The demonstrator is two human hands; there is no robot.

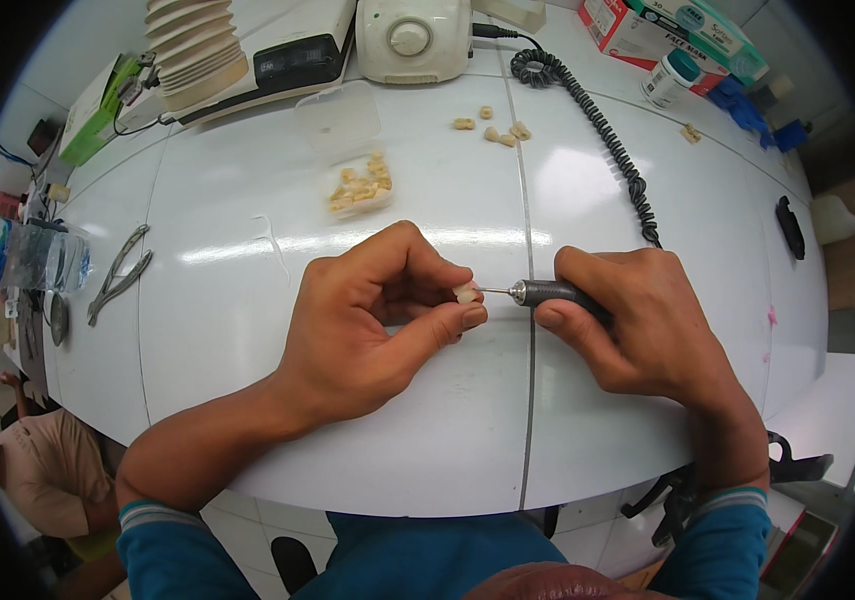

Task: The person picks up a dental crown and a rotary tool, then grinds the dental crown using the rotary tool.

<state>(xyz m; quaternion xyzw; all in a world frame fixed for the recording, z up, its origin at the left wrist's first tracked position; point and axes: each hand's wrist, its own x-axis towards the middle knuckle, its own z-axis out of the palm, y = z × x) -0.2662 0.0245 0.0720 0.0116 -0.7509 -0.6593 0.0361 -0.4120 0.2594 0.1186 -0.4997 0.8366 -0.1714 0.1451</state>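
My left hand [357,325] pinches a small cream-coloured tooth [465,294] between thumb and fingertips, above the middle of the white table. My right hand [652,310] grips a dark rotary handpiece [545,291] with a silver nose, lying level and aimed left. Its thin metal bur [495,290] reaches the tooth; whether it is spinning cannot be made out. Beyond my left hand, a clear plastic box [359,207] with its lid folded back holds several yellowish teeth [365,180]. Several loose teeth [463,124] lie farther off, right of the box.
A cream control unit with a dial [409,40] stands at the back, its coiled black cable [602,125] running toward my right hand. A ribbed hose [197,60] rises at back left. Metal pliers [119,275] and a water bottle [37,255] lie left. Cartons [632,40] stand back right.
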